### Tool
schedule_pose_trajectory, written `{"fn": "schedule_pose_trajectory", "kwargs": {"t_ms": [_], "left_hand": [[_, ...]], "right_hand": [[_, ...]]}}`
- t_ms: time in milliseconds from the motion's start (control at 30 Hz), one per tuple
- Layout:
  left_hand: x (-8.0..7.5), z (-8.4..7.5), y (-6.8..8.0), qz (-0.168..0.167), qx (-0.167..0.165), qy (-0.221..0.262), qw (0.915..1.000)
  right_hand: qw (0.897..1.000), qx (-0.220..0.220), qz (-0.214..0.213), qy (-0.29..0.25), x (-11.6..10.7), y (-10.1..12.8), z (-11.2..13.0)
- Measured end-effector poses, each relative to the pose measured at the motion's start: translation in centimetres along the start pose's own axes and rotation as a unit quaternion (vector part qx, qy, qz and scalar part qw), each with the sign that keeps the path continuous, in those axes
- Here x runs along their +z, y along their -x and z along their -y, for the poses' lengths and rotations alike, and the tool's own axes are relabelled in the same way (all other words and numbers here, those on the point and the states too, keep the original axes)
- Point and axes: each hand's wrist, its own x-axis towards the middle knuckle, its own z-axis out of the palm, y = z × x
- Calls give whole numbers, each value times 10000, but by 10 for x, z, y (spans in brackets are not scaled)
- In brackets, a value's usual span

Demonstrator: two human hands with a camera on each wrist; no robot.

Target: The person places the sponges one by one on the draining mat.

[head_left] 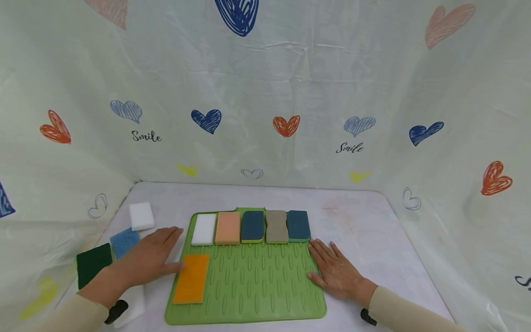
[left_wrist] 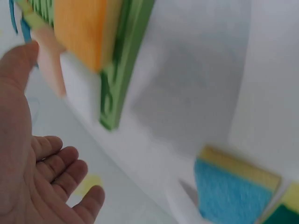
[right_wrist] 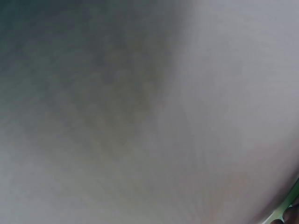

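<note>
White bench: left hand [head_left: 145, 260] flat, fingers spread, thumb touching orange sponge [head_left: 191, 278] at green mat [head_left: 257, 286] left edge; a careless nudge could skew it; right hand [head_left: 336, 272] flat at mat's right edge.

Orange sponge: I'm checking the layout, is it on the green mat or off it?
On. The orange sponge lies flat inside the mat's left edge, beside the left hand.

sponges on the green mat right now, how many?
6. Five line the far edge of the ribbed green silicone mat: white, peach, navy, grey-brown, teal. One orange rectangular sponge lies at the near left. More sponges sit off the mat.
</note>
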Motion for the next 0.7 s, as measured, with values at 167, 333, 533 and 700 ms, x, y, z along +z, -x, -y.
{"fn": "schedule_pose_trajectory", "kwargs": {"t_ms": [167,333,533,700], "left_hand": [[-20,40,-6,-784,64,-978,9921],[-39,79,-10,-714,-266,-1215,9897],[-49,104,-19,-253,-714,-1480,9861],[-47,115,-23,-4,-950,-1596,9826]], "right_hand": [[10000,-6,42,22,-1,1,1],[10000,-37,75,-18,-1,-1,1],[9999,-18,46,-117,0,0,1],[9999,9,-22,-139,1,2,1]]}}
